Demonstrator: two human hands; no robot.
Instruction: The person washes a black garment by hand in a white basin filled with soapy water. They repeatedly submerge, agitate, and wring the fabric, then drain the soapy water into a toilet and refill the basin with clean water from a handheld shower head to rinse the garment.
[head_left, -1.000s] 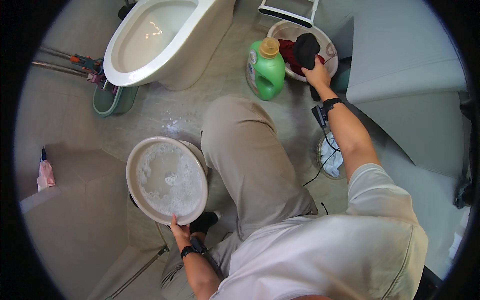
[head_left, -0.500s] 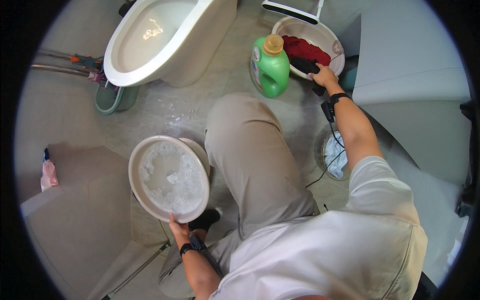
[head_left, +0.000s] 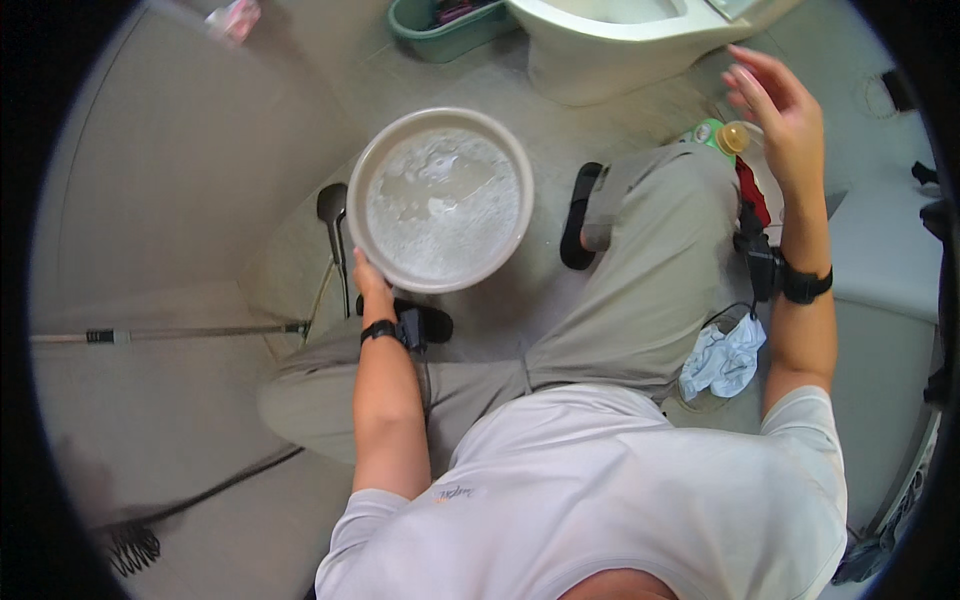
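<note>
A round pale basin (head_left: 440,285) of cloudy water with white suds (head_left: 400,215) on top is to the left of my knees. My left hand (head_left: 370,280) grips its near-left rim; the fingers go under the edge, partly hidden. My right hand (head_left: 788,128) is raised at the right, fingers stretched out and holding nothing. Below it, partly behind my arm and knee, a second pale basin (head_left: 768,175) holds red cloth (head_left: 752,192). A green detergent bottle (head_left: 708,132) with a yellowish cap (head_left: 733,138) stands beside that basin, mostly hidden by my knee.
A white toilet (head_left: 590,60) stands at the far side, with a green tub (head_left: 450,38) to its left. Light blue cloth (head_left: 722,358) lies by my right thigh. A dark long-handled tool (head_left: 332,205) and a pole (head_left: 210,333) are at the left.
My right hand has left the dark thing at the red-cloth basin and risen, empty. My left hand still grips the sudsy basin. The whole view has shifted and turned.
</note>
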